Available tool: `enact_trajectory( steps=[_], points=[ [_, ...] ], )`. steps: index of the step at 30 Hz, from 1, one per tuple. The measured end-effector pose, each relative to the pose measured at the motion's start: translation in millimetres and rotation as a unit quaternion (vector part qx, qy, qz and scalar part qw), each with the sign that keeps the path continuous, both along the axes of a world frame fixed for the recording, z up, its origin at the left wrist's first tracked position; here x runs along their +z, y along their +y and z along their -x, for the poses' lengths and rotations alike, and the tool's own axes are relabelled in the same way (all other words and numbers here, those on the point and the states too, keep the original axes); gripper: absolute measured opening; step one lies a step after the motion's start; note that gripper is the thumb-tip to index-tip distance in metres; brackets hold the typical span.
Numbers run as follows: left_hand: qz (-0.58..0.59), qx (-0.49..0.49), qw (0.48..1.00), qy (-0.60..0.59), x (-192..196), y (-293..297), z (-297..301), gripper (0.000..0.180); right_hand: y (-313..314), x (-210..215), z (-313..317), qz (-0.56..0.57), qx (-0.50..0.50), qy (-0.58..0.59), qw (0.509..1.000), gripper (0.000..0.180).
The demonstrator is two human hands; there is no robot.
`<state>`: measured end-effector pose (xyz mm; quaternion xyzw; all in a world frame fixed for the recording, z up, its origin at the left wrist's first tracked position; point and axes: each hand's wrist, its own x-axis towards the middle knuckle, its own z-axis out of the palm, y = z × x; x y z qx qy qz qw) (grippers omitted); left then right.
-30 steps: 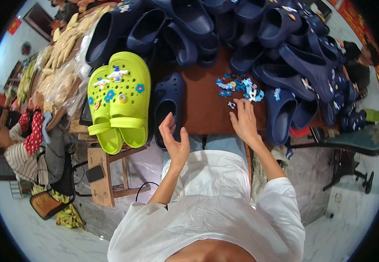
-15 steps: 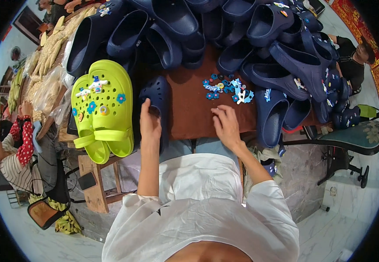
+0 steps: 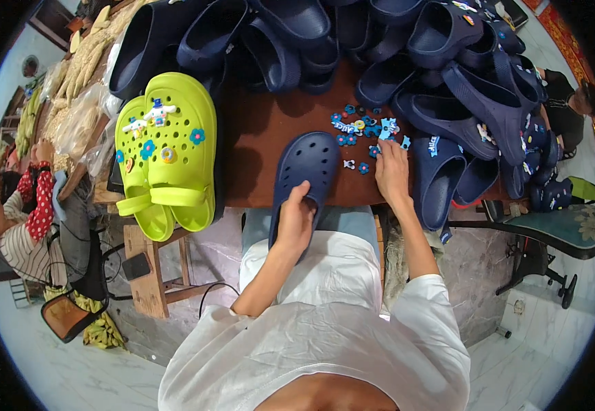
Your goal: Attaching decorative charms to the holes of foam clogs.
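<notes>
Gripping the heel of a navy clog [image 3: 306, 171] at the desk's [image 3: 256, 137] near edge, the left hand [image 3: 295, 222] was closed on it; light, bendy foam, best held there. Beyond, the right hand [image 3: 392, 172] pressed open fingers on small, slippery charms [image 3: 366, 127]; farther off sat lime clogs [image 3: 164, 151].

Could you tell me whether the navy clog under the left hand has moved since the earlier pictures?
Yes. The navy clog has come right, away from the lime-green clogs, toward the small charms; the left hand holds it.
</notes>
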<state>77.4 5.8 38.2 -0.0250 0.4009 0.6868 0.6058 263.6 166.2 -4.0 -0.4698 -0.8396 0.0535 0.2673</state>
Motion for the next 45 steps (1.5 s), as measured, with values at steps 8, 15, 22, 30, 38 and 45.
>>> enact_trajectory(
  steps=[8, 15, 22, 30, 38, 45],
  points=[
    [-0.053, 0.032, 0.990, -0.125, -9, 18, 5, 0.046, 6, 10, -10, 0.045, 0.018, 0.040, 0.998, 0.035],
    [-0.094, 0.042, 0.983, -0.155, -8, 27, 8, 0.050, 2, 33, -6, 0.064, -0.032, 0.134, 0.988, 0.025],
    [-0.073, 0.036, 0.989, -0.122, -9, 18, -7, 0.040, -13, 72, 25, 0.362, 0.165, 0.318, 0.861, 0.024],
    [-0.032, 0.028, 0.998, -0.036, 8, 10, -19, 0.032, -17, 79, 43, 0.242, 0.185, 0.171, 0.937, 0.023],
    [-0.016, -0.021, 0.999, 0.033, 19, 5, -23, 0.027, -7, 76, 38, 0.225, 0.230, 0.193, 0.927, 0.018],
    [0.036, -0.065, 0.996, 0.052, 18, 5, -12, 0.024, -4, 76, 34, 0.248, 0.262, 0.182, 0.915, 0.023]
  ],
)
